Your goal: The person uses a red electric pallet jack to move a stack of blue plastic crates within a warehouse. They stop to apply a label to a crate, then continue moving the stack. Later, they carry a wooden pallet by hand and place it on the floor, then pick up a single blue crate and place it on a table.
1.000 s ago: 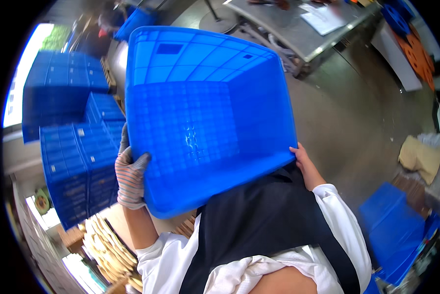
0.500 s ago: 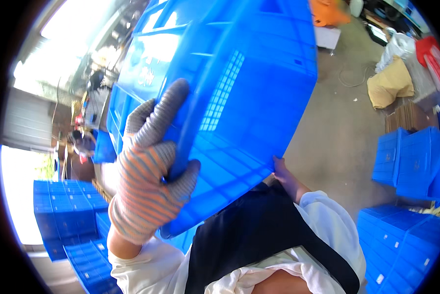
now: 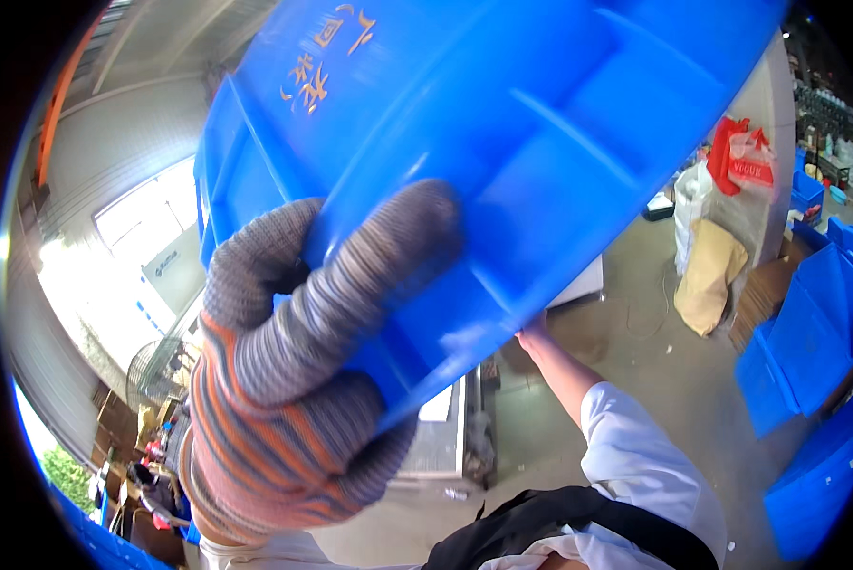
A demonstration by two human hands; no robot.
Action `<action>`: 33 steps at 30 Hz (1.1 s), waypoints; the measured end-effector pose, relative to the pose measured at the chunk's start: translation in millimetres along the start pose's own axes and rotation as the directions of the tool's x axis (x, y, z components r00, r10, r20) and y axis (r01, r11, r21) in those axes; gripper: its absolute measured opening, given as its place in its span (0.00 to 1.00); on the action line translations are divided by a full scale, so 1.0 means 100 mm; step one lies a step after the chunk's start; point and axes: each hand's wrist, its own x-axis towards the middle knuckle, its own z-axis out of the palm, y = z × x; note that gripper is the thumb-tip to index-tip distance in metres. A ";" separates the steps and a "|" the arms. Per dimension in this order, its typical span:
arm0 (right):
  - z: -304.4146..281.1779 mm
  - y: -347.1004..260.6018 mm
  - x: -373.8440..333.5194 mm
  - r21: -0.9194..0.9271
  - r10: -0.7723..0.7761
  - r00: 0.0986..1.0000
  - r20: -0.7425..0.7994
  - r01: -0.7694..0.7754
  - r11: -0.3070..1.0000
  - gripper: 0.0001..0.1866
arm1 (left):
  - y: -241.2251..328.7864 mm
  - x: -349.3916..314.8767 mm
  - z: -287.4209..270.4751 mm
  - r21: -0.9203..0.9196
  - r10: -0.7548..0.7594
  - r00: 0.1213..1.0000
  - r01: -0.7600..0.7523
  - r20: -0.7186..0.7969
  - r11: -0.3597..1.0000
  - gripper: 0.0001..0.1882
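Note:
A large blue plastic crate (image 3: 578,104) is held up in front of me, tilted, its ribbed outer side toward me. My left hand (image 3: 293,370), in a grey and orange striped knit glove, is closed over the crate's edge, with the fingers lying across the ribbed side. At the lower right edge of the crate is my bare right hand (image 3: 534,332). It grips the crate there, but its fingers are mostly hidden behind the plastic.
Blue crates (image 3: 816,332) are stacked at the right, by folded cardboard (image 3: 766,294), a tan sack (image 3: 709,275) and a red bag (image 3: 730,157). A grey table (image 3: 431,446) stands beyond the crate. At lower left are a fan (image 3: 155,370) and another person (image 3: 157,489).
The crate has been raised and turned, so its outer side now faces me instead of its open inside. Both hands have stayed on it, and my view has tilted up.

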 end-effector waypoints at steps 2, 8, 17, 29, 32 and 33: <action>0.40 -0.16 0.25 0.079 -0.049 0.998 -0.040 0.052 0.995 0.13 | -0.17 -0.10 0.36 -0.279 -0.170 0.956 0.100 -0.240 0.955 0.34; 1.04 -0.75 1.35 0.206 -0.327 0.930 0.169 0.291 0.934 0.10 | -0.82 0.01 0.38 -0.070 0.012 0.949 -0.036 -0.314 0.997 0.41; 1.26 -1.63 2.70 0.209 -0.553 0.817 0.161 0.520 0.828 0.14 | -1.61 0.67 1.07 0.172 0.272 0.873 -0.219 -0.405 0.960 0.14; 1.10 -2.91 3.61 -0.072 -0.535 0.836 0.119 0.545 0.836 0.22 | -2.50 1.84 1.72 0.074 0.159 0.845 -0.141 -0.510 0.987 0.26; 0.81 -2.96 3.43 -0.081 -0.509 0.860 0.015 0.509 0.857 0.20 | -2.41 1.84 1.90 -0.117 -0.248 0.782 0.222 -0.572 0.968 0.19; 0.65 -2.94 3.44 -0.090 -0.525 0.851 0.004 0.524 0.847 0.21 | -2.43 1.76 2.04 -0.188 -0.307 0.759 0.243 -0.574 0.952 0.19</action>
